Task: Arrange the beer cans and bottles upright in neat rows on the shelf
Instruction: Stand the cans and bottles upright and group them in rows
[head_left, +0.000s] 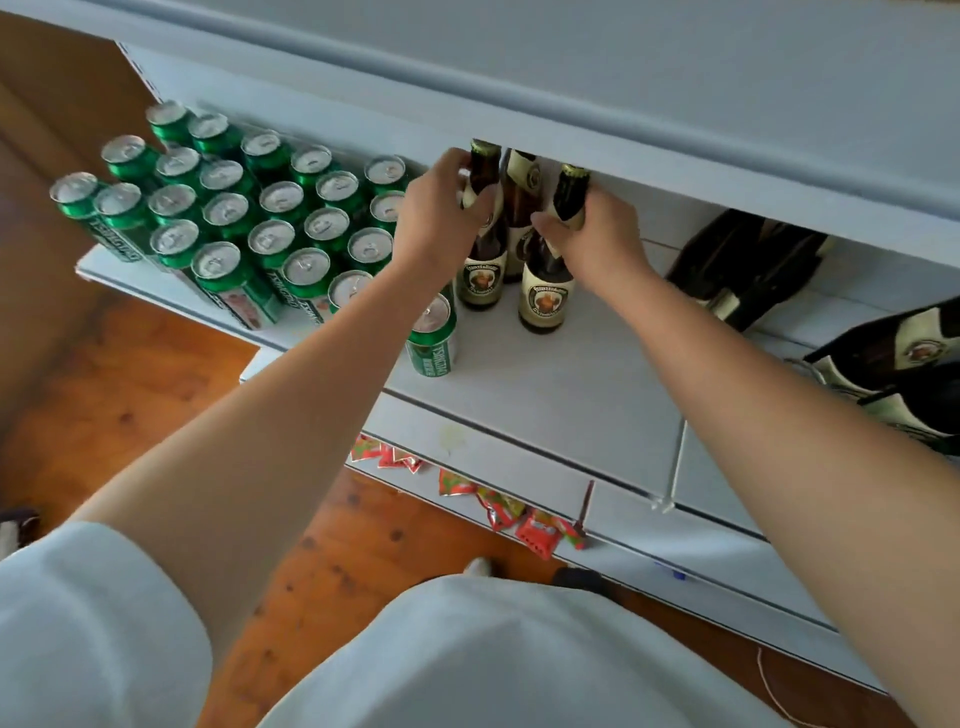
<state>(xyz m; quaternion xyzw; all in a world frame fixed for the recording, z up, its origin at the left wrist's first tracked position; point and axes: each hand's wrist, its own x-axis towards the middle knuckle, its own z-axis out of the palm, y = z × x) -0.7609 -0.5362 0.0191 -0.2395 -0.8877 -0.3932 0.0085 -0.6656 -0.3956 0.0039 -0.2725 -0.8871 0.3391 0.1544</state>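
Left hand (441, 208) wrapped around neck of rear-left brown bottle (483, 234); fingers curled on it, thumb side toward camera. Right hand (592, 234) gripping neck of front-right brown bottle (545, 280), fingers closed round the neck just under the cap. Third bottle (519, 208) standing between and behind, untouched as far as visible. All three upright on white shelf (545, 395), caps close under the shelf board above (571, 78).

Step in hand, judged: squaring the bottles into a row beside the cans. To do well: slide on the base rather than lift, since headroom looks tight; keep labels facing front; set bottle shoulders just apart, not knocking; line up fronts with the stray can's row.

Green cans (228, 218) upright in block on shelf's left part, rows running front to back. Single green can (434, 332) standing apart at the block's front right corner, near the left forearm; risk of elbowing it.

Dark bottles (748, 265) lying on their sides at right of shelf, more (893, 364) at far right edge; not yet stood up. Much of the bottle work judged remaining.

Lower shelf: red snack packets (498, 504) along its edge, contents beyond not visible.
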